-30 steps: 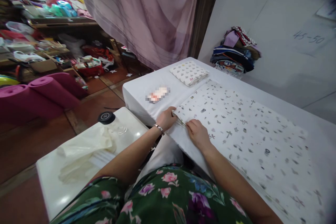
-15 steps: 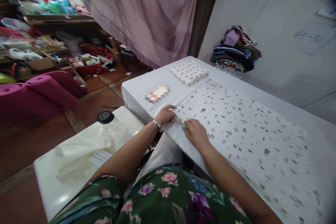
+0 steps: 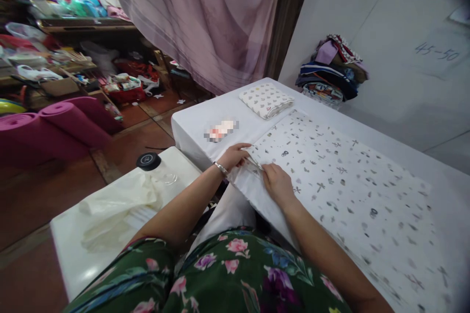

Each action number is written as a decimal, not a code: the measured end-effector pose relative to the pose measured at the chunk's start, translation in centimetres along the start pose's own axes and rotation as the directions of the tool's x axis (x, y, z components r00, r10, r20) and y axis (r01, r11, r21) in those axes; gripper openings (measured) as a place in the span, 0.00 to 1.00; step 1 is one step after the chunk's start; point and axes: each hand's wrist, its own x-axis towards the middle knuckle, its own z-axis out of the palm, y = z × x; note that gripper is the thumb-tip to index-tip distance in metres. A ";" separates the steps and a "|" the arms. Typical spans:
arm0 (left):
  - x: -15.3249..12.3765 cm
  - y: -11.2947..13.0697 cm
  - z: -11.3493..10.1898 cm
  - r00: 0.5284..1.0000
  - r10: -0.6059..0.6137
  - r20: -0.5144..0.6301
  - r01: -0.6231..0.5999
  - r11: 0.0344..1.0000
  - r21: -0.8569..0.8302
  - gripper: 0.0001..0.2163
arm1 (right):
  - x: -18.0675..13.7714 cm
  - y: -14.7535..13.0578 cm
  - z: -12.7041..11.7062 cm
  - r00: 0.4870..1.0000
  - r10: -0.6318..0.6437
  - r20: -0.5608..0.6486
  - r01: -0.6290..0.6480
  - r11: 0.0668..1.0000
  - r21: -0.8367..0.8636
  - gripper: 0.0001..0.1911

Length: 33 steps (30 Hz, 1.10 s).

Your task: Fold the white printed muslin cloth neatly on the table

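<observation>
A white cloth with small grey prints (image 3: 341, 181) lies spread flat over the white-covered table (image 3: 191, 127). My left hand (image 3: 233, 155) pinches the cloth's near left corner, fingers closed on the edge. My right hand (image 3: 277, 184) sits just right of it, fingers closed on the same edge, and the corner is lifted slightly between the two hands. A bracelet shows on my left wrist. My lap in a green floral garment fills the bottom of the view.
A folded printed cloth (image 3: 266, 100) and a small blurred item (image 3: 221, 130) lie at the table's far end. A clothes pile (image 3: 332, 71) leans by the wall. To the left stands a white surface with plastic bags (image 3: 117, 205), a black-capped jar (image 3: 149, 161), pink rolled mats (image 3: 55, 122) and cluttered shelves.
Both hands have stayed at the near left corner. The corner edge has come up a little off the table between the fingers.
</observation>
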 end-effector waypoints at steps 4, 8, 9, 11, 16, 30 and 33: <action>-0.5 -1.7 -1.0 0.946 0.307 -0.101 -0.275 0.928 0.250 0.19 | 0.0 0.2 0.2 0.999 -0.014 0.034 0.014 1.000 -0.001 0.12; -2.1 -3.0 -1.8 0.789 0.613 0.046 -0.499 0.595 0.630 0.17 | 0.0 0.1 0.1 0.994 -0.028 0.101 0.029 0.999 -0.015 0.10; -2.4 -3.2 -1.8 0.754 0.644 0.130 -0.540 0.493 0.682 0.18 | 0.1 0.0 0.0 0.993 -0.028 0.113 0.031 0.999 -0.022 0.09; -2.9 -3.4 -1.7 0.695 0.667 0.269 -0.598 0.327 0.731 0.17 | 0.1 -0.1 -0.1 0.992 -0.035 0.124 0.040 0.999 -0.034 0.08; -2.4 -3.5 -1.1 0.644 0.661 0.384 -0.634 0.181 0.752 0.12 | 0.1 -0.2 -0.1 0.993 -0.049 0.106 0.054 0.997 -0.049 0.08; -1.6 -3.3 -1.3 0.470 0.661 0.585 -0.774 -0.010 0.633 0.06 | -0.3 -0.2 0.4 0.996 -0.072 0.048 0.077 0.992 -0.102 0.08; -1.2 -3.0 -1.3 0.454 0.636 0.624 -0.794 -0.029 0.607 0.05 | -0.3 -0.3 0.4 0.995 -0.076 0.057 0.082 0.991 -0.103 0.08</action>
